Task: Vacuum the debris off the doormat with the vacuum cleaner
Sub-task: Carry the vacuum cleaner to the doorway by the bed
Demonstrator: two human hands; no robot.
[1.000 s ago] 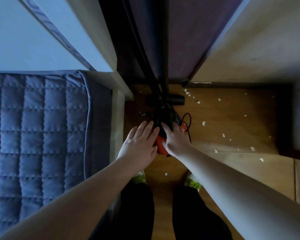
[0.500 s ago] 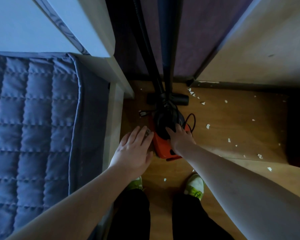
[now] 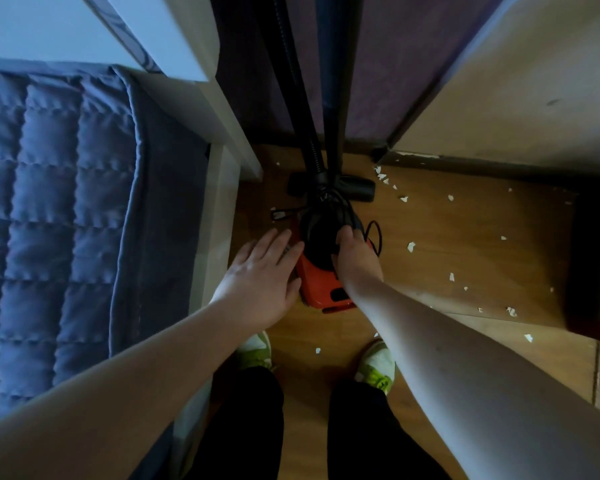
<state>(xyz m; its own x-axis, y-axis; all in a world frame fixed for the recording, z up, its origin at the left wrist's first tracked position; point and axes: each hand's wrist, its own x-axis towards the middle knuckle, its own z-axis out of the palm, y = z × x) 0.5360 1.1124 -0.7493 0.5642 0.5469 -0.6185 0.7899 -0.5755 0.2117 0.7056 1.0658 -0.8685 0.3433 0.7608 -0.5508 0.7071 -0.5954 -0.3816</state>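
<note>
We see a glossy orange-and-black vacuum cleaner (image 3: 321, 271) on the smooth wooden floor (image 3: 465, 237), its ribbed hose (image 3: 291, 81) and rigid wand (image 3: 333, 81) running toward twelve o'clock. Our right hand (image 3: 355, 258) curls over its dark rounded top; our left hand (image 3: 260, 275), fingers spread flat, rests at its nine o'clock side. Pale torn scraps (image 3: 411, 246) lie at three o'clock.

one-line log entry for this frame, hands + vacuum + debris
right hand: grips vacuum cleaner top | left hand: flat, fingers straight, at its left side | floor nozzle: on floor | debris: scattered, not yet vacuumed
</note>
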